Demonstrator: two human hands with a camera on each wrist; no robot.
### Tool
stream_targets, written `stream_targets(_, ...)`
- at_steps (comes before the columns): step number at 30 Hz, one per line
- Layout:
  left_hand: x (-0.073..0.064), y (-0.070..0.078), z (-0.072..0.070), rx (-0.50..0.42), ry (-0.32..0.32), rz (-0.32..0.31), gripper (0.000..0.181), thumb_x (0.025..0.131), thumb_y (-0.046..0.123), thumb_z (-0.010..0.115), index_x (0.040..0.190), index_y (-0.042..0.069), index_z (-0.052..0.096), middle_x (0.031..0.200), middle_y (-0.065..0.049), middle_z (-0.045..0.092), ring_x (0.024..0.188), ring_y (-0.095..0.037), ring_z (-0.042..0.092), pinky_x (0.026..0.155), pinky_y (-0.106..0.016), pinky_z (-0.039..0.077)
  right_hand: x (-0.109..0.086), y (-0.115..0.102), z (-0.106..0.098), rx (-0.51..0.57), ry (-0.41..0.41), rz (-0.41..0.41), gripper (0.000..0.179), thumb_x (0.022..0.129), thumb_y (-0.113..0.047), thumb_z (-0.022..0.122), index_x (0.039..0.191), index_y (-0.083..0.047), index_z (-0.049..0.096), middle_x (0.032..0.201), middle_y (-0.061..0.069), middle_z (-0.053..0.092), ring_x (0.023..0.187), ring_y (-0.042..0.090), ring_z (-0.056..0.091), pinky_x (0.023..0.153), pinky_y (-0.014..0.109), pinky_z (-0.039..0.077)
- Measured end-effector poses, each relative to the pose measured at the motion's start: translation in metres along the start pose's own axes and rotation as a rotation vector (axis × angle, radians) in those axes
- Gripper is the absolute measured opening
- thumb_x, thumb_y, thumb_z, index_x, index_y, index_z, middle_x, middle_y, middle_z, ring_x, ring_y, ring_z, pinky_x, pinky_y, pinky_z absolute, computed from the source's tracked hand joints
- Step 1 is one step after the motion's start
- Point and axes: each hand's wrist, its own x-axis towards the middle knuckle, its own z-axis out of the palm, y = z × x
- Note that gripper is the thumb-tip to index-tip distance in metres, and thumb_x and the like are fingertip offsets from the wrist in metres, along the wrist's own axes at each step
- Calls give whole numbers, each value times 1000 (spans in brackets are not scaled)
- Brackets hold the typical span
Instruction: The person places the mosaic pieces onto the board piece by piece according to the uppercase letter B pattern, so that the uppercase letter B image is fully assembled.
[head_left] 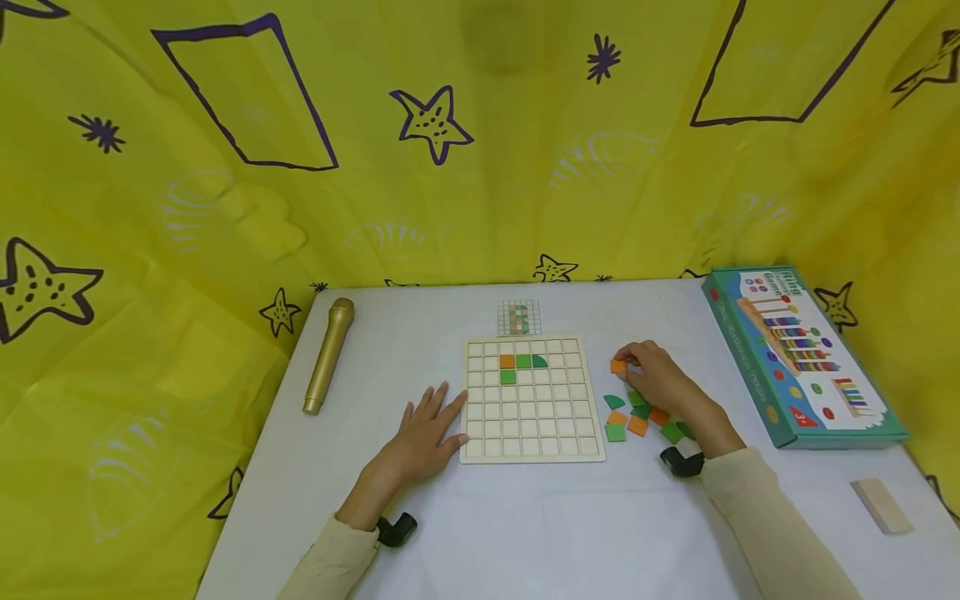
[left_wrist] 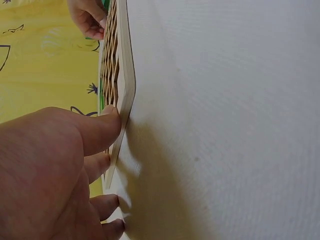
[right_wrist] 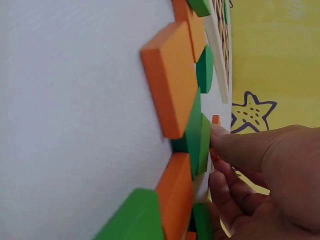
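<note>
My right hand [head_left: 660,379] pinches an orange square tile [head_left: 618,367] between thumb and fingers, just right of the board. Below it lies a loose pile of orange and green tiles, among them a green quarter-circle [head_left: 613,402] and an orange square [head_left: 637,424]. The wooden grid board [head_left: 532,417] bears an orange square [head_left: 507,362], a green square [head_left: 523,361] and a dark green quarter-circle [head_left: 540,361] in one row. One more green square [head_left: 507,377] sits beneath them. With fingers spread, my left hand [head_left: 420,442] rests at the board's left edge, thumb touching the rim in the left wrist view.
A small printed pattern card [head_left: 518,317] lies behind the board. At the left is a gold microphone [head_left: 328,357]. On the right lie a colourful game box [head_left: 806,358] and a small wooden block [head_left: 882,506]. A yellow patterned curtain [head_left: 495,208] encloses the table.
</note>
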Motion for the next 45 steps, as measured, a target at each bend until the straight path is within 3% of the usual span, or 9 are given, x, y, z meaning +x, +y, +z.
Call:
stream_targets(7,0,-1,0,6,4,-1,68,109,43,55,168,21,30,176,-18,13,163,-42,7,127,-69,8,1,-2,4,-4,40,-64,27,106,-6,61,130,6,62,123,27,57,114,41,56,102,59,48)
stream_targets(15,-1,1,-1,0,6,7,68,109,42,55,169,20,29,176,-18,13,163,-42,7,127,-69,8,9,-16,12,11,32,-65,28,107,-9,61,130,6,62,120,24,58,110,36,58,101,55,50)
stream_targets(20,0,1,-1,1,5,8,68,109,42,56,169,20,29,176,-18,13,163,-43,7,127,-69,8,14,-31,17,40,23,-67,30,108,-10,59,133,6,61,124,25,57,109,34,59,98,52,51)
stream_targets(25,0,1,-3,3,-1,-3,69,109,42,55,169,21,28,177,-17,12,163,-41,6,128,-68,7,20,-52,31,65,-35,-97,30,108,-11,60,134,4,61,127,23,56,108,32,57,99,50,50)
stream_targets(33,1,1,0,4,9,8,68,109,42,56,168,20,30,176,-18,15,163,-43,8,127,-69,8,30,-70,57,-5,-60,-158,25,106,-14,65,129,-4,64,126,13,60,118,31,57,101,55,39)
stream_targets(45,1,2,-1,0,4,-7,68,109,43,56,168,22,30,176,-17,14,163,-41,7,128,-68,7,30,-80,66,-48,-28,-180,19,103,-9,67,122,-9,67,124,10,63,119,31,59,98,55,42)
